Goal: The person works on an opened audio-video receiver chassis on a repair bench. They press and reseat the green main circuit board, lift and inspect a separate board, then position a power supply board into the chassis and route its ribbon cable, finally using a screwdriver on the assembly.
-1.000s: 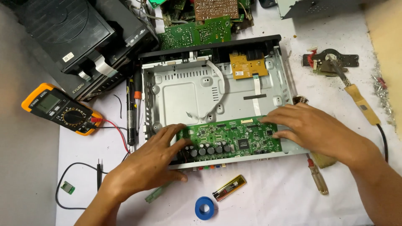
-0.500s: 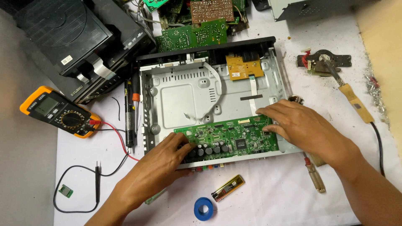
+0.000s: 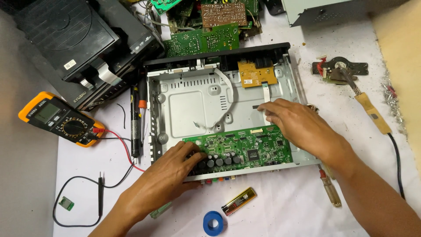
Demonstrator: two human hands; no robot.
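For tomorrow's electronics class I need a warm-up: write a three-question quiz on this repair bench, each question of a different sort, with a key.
1. True or false: the left hand rests on the corner of the green circuit board by the black capacitors.
2. Which lies nearest the blue tape roll? A) yellow multimeter B) gold lighter C) soldering iron
3. Fill in: the right hand has its fingers at the end of a white flat ____ running from the small yellow board.

Key: 1 true; 2 B; 3 cable.
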